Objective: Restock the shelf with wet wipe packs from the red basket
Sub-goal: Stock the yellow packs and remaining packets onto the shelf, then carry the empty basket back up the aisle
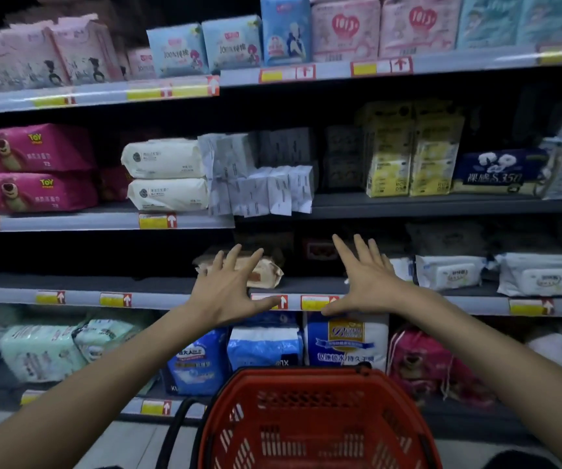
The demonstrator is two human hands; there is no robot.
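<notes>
A beige wet wipe pack (pixel 262 274) lies flat on the third shelf (pixel 158 292) from the top, near its front edge. My left hand (pixel 230 287) is spread open in front of the pack's left part, fingers straight. My right hand (pixel 366 280) is also spread open, to the right of the pack and apart from it, over a bare stretch of the shelf. The red basket (pixel 317 421) stands below my arms at the bottom centre; no packs show in the part of its inside that I can see.
White wet wipe packs (pixel 448 272) lie further right on the same shelf. Above are cream packs (pixel 166 176), pink packs (pixel 41 167) and yellow tissue packs (pixel 415 150). Blue and white bags (pixel 345 340) fill the shelf below. The basket's black handles (pixel 174 431) hang at its left.
</notes>
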